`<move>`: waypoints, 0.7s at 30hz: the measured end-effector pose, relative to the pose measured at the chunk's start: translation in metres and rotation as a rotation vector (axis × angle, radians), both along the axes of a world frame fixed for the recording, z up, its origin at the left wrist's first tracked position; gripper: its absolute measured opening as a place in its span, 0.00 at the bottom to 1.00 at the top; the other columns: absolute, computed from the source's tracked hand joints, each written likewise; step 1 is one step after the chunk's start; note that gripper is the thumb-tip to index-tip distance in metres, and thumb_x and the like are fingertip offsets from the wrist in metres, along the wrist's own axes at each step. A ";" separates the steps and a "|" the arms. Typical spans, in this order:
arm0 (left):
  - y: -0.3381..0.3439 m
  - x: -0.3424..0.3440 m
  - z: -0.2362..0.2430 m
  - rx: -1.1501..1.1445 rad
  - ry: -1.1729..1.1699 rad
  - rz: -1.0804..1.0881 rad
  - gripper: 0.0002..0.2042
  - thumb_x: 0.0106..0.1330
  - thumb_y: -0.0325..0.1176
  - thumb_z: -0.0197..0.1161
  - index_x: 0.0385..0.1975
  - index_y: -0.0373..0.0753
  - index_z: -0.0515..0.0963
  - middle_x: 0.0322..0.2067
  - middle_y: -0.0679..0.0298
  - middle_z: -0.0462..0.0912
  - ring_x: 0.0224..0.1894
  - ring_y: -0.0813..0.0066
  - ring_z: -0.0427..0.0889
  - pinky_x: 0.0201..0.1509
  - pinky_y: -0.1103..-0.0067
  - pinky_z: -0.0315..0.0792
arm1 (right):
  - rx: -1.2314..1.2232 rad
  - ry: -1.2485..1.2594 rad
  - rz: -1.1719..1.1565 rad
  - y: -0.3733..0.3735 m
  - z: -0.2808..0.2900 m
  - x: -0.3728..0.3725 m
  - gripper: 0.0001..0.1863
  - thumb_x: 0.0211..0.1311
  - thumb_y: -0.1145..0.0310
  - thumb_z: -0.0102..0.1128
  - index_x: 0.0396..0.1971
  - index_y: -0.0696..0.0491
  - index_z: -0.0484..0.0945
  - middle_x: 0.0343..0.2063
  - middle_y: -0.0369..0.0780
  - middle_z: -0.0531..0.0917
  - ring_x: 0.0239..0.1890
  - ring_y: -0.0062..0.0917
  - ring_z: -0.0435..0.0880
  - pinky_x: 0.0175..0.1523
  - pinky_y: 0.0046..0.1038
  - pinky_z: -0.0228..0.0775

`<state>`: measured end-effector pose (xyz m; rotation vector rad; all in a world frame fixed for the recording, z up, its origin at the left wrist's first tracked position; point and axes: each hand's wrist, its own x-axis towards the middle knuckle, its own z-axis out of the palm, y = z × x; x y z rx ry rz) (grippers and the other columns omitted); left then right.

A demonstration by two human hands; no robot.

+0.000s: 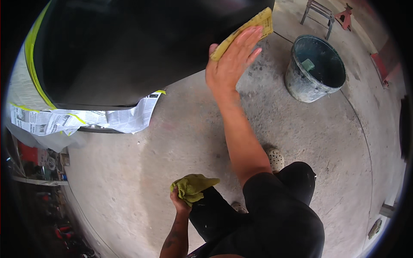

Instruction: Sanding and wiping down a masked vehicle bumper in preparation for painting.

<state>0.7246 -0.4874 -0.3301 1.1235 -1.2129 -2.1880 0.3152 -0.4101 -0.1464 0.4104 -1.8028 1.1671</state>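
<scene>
My right hand (pixel 228 64) holds a folded yellow abrasive sheet (pixel 260 19), fingers laid along it and thumb at its edge, at the right end of a black vehicle panel (pixel 112 47). Yellow-green masking tape (pixel 34 64) and newspaper sheets (pixel 129 120) line the panel's left and lower edges. Low in the view, my left hand (pixel 180 198) grips a bunched olive-yellow cloth (pixel 193 185) beside my black-clad leg.
A dirty dark bucket (pixel 305 86) with a pale green block (pixel 308 65) inside stands on the concrete floor (pixel 129 172) at the right. Behind it are a metal stand (pixel 317 12) and a red jack stand (pixel 344 16). Cluttered items (pixel 47 159) sit at the far left.
</scene>
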 end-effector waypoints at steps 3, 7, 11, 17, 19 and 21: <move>0.001 -0.003 -0.004 0.062 0.028 -0.039 0.24 0.69 0.52 0.49 0.54 0.38 0.74 0.50 0.56 0.80 0.53 0.59 0.80 0.58 0.64 0.75 | -0.316 0.037 -0.081 0.019 0.023 -0.018 0.38 0.63 0.63 0.58 0.71 0.55 0.55 0.73 0.48 0.52 0.75 0.46 0.47 0.70 0.67 0.29; 0.003 -0.029 -0.023 -0.025 -0.015 -0.099 0.25 0.69 0.52 0.49 0.54 0.37 0.73 0.50 0.56 0.80 0.53 0.60 0.79 0.59 0.64 0.74 | 0.243 0.192 0.061 -0.023 -0.037 0.018 0.32 0.60 0.64 0.59 0.66 0.49 0.67 0.72 0.39 0.58 0.75 0.42 0.46 0.72 0.63 0.25; 0.003 -0.023 -0.018 -0.010 -0.011 -0.058 0.25 0.69 0.50 0.50 0.54 0.35 0.73 0.49 0.56 0.81 0.52 0.59 0.81 0.58 0.64 0.75 | 0.041 0.234 -0.065 0.002 0.015 -0.009 0.37 0.62 0.60 0.60 0.69 0.53 0.60 0.73 0.45 0.54 0.77 0.45 0.41 0.73 0.60 0.24; 0.015 -0.055 -0.012 -0.102 -0.028 -0.166 0.24 0.69 0.48 0.50 0.54 0.34 0.73 0.50 0.54 0.80 0.52 0.57 0.81 0.58 0.64 0.75 | 0.428 0.343 -0.067 -0.019 -0.040 0.014 0.37 0.65 0.57 0.56 0.70 0.56 0.58 0.74 0.48 0.52 0.77 0.46 0.40 0.75 0.54 0.25; 0.017 -0.052 -0.009 -0.067 0.000 -0.101 0.22 0.69 0.44 0.51 0.53 0.32 0.73 0.48 0.54 0.80 0.49 0.59 0.82 0.55 0.65 0.77 | 0.314 0.285 -0.089 -0.012 -0.046 0.002 0.36 0.66 0.57 0.54 0.70 0.57 0.59 0.73 0.48 0.53 0.77 0.46 0.39 0.75 0.52 0.26; 0.012 -0.036 -0.003 -0.002 0.038 0.007 0.19 0.69 0.39 0.54 0.51 0.30 0.73 0.46 0.53 0.81 0.46 0.60 0.83 0.52 0.67 0.79 | -0.090 0.113 0.074 0.017 0.019 -0.001 0.42 0.62 0.65 0.60 0.73 0.58 0.49 0.74 0.52 0.47 0.76 0.50 0.39 0.75 0.52 0.28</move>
